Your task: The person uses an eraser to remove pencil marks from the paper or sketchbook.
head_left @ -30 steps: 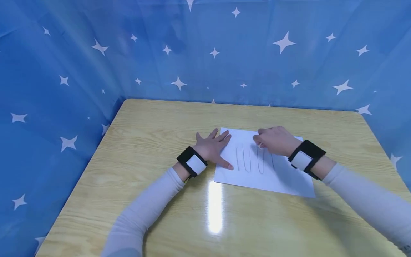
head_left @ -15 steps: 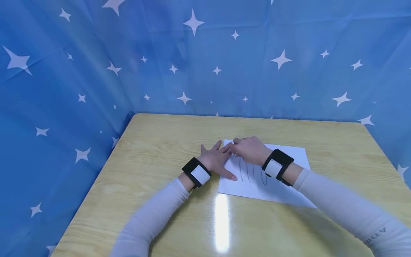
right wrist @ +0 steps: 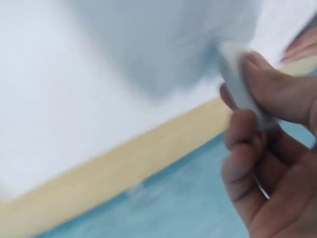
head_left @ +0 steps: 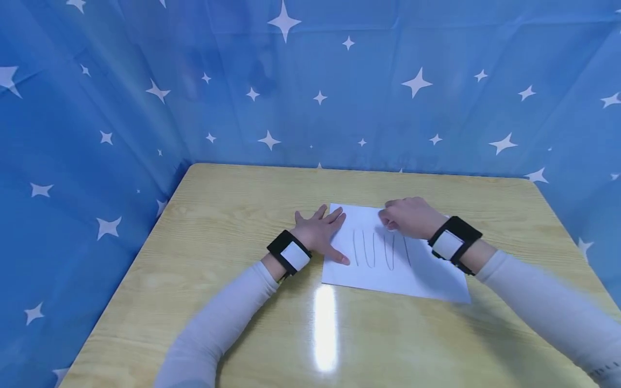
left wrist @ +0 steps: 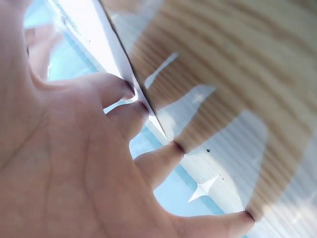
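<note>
Pinching a pale block (right wrist: 237, 82) between thumb and fingers, the right hand (head_left: 412, 217) holds it at the far side of the paper (head_left: 422, 272), by the lines (head_left: 374, 250) drawn there. The left hand (head_left: 316, 233) lies spread across the paper's left edge. Under the paper is the counter (head_left: 242, 199); beyond the paper, a curtain (head_left: 310, 121).

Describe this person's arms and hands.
The left sleeve and right sleeve are whitish; the right one bears small dark marks. The left wristband and right wristband are black, each with a white patch. The left hand and right hand are gloveless.
</note>
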Available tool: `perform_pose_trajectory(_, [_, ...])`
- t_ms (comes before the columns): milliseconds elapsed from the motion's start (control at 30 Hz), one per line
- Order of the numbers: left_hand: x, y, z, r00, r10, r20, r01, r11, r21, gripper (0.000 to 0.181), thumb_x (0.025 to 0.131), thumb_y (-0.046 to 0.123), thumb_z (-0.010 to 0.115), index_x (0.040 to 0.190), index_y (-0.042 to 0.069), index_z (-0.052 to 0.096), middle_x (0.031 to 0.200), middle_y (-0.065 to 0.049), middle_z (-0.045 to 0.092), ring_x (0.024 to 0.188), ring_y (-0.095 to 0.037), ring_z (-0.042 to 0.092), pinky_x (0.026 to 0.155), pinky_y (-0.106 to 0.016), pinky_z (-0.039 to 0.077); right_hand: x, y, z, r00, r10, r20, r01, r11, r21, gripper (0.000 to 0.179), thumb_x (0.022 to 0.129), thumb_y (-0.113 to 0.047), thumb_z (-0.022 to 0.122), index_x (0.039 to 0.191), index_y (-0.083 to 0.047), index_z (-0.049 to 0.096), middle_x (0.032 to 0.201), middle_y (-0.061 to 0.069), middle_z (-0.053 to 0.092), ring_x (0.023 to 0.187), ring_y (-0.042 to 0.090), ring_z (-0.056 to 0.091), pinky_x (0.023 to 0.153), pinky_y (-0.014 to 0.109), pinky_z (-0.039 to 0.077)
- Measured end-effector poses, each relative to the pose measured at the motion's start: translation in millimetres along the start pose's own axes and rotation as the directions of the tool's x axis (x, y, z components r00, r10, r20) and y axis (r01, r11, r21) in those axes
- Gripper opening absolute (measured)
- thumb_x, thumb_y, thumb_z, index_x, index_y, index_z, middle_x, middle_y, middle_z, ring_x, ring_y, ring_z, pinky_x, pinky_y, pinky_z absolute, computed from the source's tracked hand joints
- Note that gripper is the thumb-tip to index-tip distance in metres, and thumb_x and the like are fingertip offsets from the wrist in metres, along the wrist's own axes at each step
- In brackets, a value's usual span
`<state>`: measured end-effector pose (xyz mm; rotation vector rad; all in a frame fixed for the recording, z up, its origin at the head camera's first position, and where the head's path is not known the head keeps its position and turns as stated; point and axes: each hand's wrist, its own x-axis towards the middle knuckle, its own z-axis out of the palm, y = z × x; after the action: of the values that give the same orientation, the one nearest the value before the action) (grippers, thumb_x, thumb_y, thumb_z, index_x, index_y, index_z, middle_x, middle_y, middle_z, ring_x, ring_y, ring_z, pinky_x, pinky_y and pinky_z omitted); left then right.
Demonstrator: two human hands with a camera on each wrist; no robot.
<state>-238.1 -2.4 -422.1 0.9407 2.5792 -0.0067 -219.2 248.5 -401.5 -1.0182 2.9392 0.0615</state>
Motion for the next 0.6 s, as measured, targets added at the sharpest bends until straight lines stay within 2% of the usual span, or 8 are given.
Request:
perform_pose_trajectory(67, [0.5, 2.7, 3.6, 1.000, 0.007, 0.007, -0.007, 1.000, -0.016, 0.117, 0.066, 0.083, 0.057, 0.156, 0.026, 0.008, 0.163, 0.007, 0.001, 0.144, -0.028, -0.004, 0.099, -0.082, 0.015, 20.3, -17, 4, 0.999, -0.042, -0.027, 0.043, 0.999, 0.024, 0.007, 0.080, -0.009, 0.075, 0.083, -0.014, 0.072, 0.071, 0.000, 0.060, 0.055, 0.011, 0.049, 0.050, 0.029, 0.047])
perform_pose_trajectory(133, [0.9, 5.6, 5.6, 1.000, 0.018, 0.005, -0.018, 0.999, -0.035, 0.116, 0.066, 0.083, 0.057, 0.156, 0.027, 0.008, 0.163, 0.006, 0.001, 0.144, -0.029, -0.004, 0.098, -0.082, 0.015, 34.1, -31, 7, 0.997, -0.074, -0.034, 0.075, 0.997, 0.013, 0.015, 0.081, -0.014, 0.076, 0.096, -0.016, 0.075, 0.079, 0.001, 0.065, 0.060, 0.011, 0.055, 0.054, 0.030, 0.052])
perform_pose_trajectory(200, [1.1, 7.1, 6.4, 1.000, 0.022, -0.003, -0.023, 0.999, -0.040, 0.116, 0.066, 0.083, 0.056, 0.156, 0.028, 0.007, 0.163, 0.007, 0.001, 0.144, -0.028, -0.004, 0.098, -0.082, 0.015, 37.5, -36, 7, 0.994, -0.105, -0.031, 0.103, 0.994, -0.040, 0.024, 0.081, -0.017, 0.076, 0.104, -0.017, 0.075, 0.085, 0.004, 0.068, 0.064, 0.013, 0.060, 0.057, 0.031, 0.056])
perform_pose_trajectory(267, [0.9, 6.9, 6.3, 1.000, 0.016, -0.010, -0.016, 0.999, -0.033, 0.117, 0.066, 0.083, 0.056, 0.156, 0.028, 0.007, 0.163, 0.007, 0.001, 0.144, -0.028, -0.005, 0.099, -0.082, 0.015, 29.3, -31, 7, 0.994, -0.111, -0.023, 0.108, 0.988, -0.106, 0.024, 0.080, -0.018, 0.077, 0.104, -0.017, 0.074, 0.085, 0.005, 0.068, 0.064, 0.015, 0.061, 0.058, 0.032, 0.056])
perform_pose_trajectory(367, [-0.4, 4.1, 4.2, 1.000, 0.001, -0.019, -0.001, 1.000, -0.013, 0.119, 0.065, 0.083, 0.057, 0.156, 0.025, 0.008, 0.163, 0.007, 0.002, 0.144, -0.027, -0.004, 0.099, -0.081, 0.014, 4.3, -10, 5, 0.997, -0.075, 0.008, 0.075, 0.983, -0.170, 0.016, 0.077, -0.016, 0.079, 0.093, -0.016, 0.073, 0.077, 0.005, 0.065, 0.057, 0.016, 0.056, 0.053, 0.032, 0.054])
perform_pose_trajectory(500, [-1.9, 1.1, 0.5, 1.000, 0.006, -0.011, -0.006, 1.000, -0.018, 0.120, 0.064, 0.082, 0.059, 0.156, 0.023, 0.010, 0.163, 0.006, 0.003, 0.144, -0.028, -0.004, 0.098, -0.082, 0.014, -27.3, 15, 7, 0.998, 0.007, 0.059, 0.000, 0.993, -0.118, 0.015, 0.075, -0.010, 0.080, 0.080, -0.016, 0.067, 0.069, 0.000, 0.058, 0.052, 0.012, 0.046, 0.048, 0.029, 0.045])
perform_pose_trajectory(600, [-0.1, 2.2, 3.7, 1.000, 0.014, -0.004, -0.014, 1.000, -0.021, 0.120, 0.064, 0.082, 0.059, 0.156, 0.023, 0.010, 0.163, 0.005, 0.003, 0.144, -0.029, -0.003, 0.098, -0.082, 0.014, -25.2, 15, 10, 0.999, 0.012, 0.053, -0.010, 0.999, -0.041, 0.016, 0.076, -0.010, 0.078, 0.076, -0.017, 0.064, 0.068, -0.002, 0.056, 0.053, 0.011, 0.045, 0.048, 0.028, 0.042])
